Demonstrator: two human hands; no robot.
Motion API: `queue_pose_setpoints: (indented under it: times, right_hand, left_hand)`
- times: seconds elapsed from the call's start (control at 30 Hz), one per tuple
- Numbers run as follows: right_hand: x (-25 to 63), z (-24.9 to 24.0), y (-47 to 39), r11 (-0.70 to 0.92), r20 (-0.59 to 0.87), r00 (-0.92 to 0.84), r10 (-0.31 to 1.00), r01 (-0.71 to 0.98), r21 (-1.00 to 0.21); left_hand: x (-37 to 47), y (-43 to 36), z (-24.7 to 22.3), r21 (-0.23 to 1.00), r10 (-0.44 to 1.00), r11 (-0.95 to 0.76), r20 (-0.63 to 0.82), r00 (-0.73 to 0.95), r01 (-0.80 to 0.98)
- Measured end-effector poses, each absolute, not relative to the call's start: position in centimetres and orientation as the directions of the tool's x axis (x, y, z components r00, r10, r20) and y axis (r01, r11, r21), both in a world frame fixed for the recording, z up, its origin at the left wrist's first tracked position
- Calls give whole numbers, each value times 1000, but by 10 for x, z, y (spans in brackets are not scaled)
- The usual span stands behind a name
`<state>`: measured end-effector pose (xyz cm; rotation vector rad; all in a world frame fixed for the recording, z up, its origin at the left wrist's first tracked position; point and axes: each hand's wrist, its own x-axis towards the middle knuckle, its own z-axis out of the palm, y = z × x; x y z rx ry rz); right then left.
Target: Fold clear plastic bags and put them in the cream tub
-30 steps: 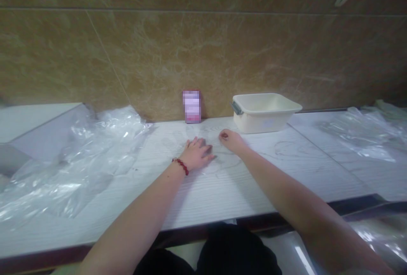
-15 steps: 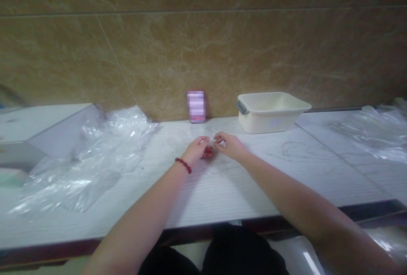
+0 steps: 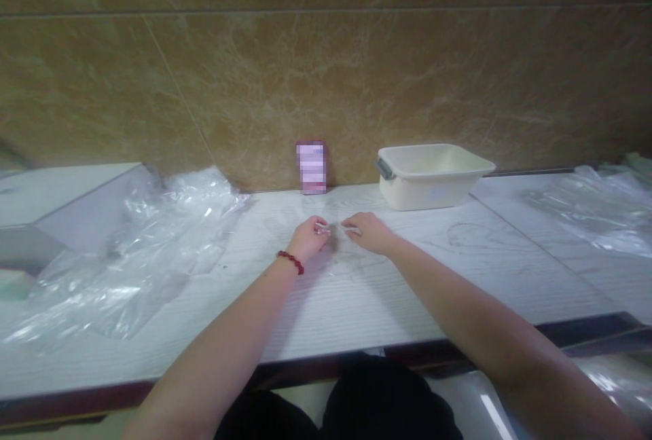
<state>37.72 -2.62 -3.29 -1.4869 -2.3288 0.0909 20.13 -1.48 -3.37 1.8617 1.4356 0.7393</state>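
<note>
A: What can't you see properly?
B: The white box (image 3: 76, 195) runs off the left edge, and the loose plastic (image 3: 601, 212) on the far right runs off the other. The front of the small upright panel (image 3: 312, 168) against the wall (image 3: 326, 80) is blurred out.
A: And in the middle?
B: Something thin and clear, probably a bit of film (image 3: 322, 229). Its outline fades into the pale table (image 3: 351, 318), so I can't trace where it ends.
A: What's different from a second ago?
B: Then, the left hand (image 3: 307, 239) has its fingers fanned out over the table; now they're curled in. The right hand (image 3: 371, 233) now reaches its fingertips toward the left one. Half a second ago they nearly meet; now there's a clearer gap.
A: So how open are they?
B: Barely. Each pinches the film between thumb and fingers, the two hands facing each other just above the table. The film is between them, in front of the panel and left of the cream tub (image 3: 428, 190).
</note>
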Motion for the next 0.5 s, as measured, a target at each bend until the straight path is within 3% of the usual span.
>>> queue_pose_setpoints:
  times: [0.17,0.5]
  right_hand:
    - [377,-31,-29,446,238,-397,886,871,-207]
    - [379,-28,-29,411,178,-377,909,880,-236]
  left_hand:
    - [196,-9,-36,751,975,-185,60,214,634]
    - [190,-1,-38,713,975,-214,120,185,667]
